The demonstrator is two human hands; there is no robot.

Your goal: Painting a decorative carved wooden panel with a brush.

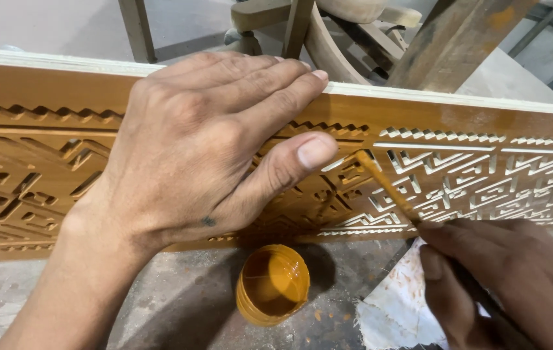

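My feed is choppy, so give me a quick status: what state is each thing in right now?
Carved panel: upright on edge, left part stained orange-brown, right part pale.
Stain pot: open, filled with orange liquid.
Brush: tip touching the carving.
Left hand: flat on the panel.
Right hand: fingers pinching the brush.

Carved wooden panel [497, 168], standing on edge, part stained orange-brown, part pale: 1.
Hands: 2. Left hand [205, 142], laid flat on the panel: 1. Right hand [490, 285], at lower right: 1.
Thin brush or stick [386, 188], stained orange, in the right hand: 1.
Small round pot of orange stain [273, 284], open, on the floor: 1.
Pale stained rag or paper [396, 304]: 1.
Wooden chair frame [328, 32], behind the panel, partly seen: 1.
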